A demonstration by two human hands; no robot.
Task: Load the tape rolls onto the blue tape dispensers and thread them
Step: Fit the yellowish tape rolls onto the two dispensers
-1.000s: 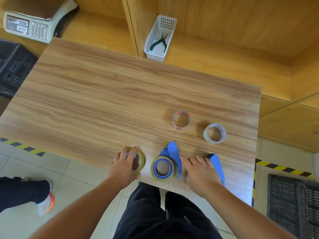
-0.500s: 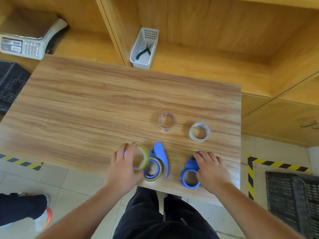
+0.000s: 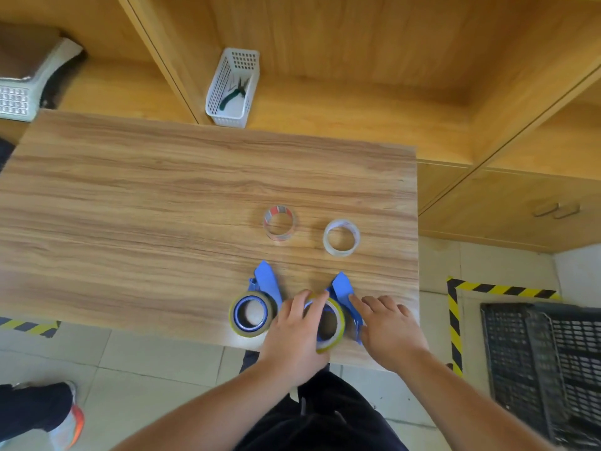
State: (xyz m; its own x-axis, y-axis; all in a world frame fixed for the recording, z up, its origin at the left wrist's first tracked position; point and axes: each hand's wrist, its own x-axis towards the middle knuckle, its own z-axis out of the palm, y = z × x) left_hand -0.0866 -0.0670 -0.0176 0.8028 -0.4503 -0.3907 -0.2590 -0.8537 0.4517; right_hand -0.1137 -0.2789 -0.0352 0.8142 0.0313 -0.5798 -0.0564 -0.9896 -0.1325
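Note:
Two blue tape dispensers lie near the table's front edge. The left dispenser carries a yellowish tape roll on its hub. My left hand grips a second yellowish roll and holds it over the hub of the right dispenser. My right hand rests flat on that dispenser's right side, steadying it. Two clear tape rolls stand farther back: one with a red-marked core and one plain.
A white basket with pliers sits on the shelf behind the wooden table. A scale is at the far left. A black crate stands on the floor at right. Another person's shoe is at lower left.
My left hand carried the loose yellowish roll rightward, from beside the left dispenser to over the right dispenser's hub. My right hand shifted to that dispenser's right side. The camera view moved.

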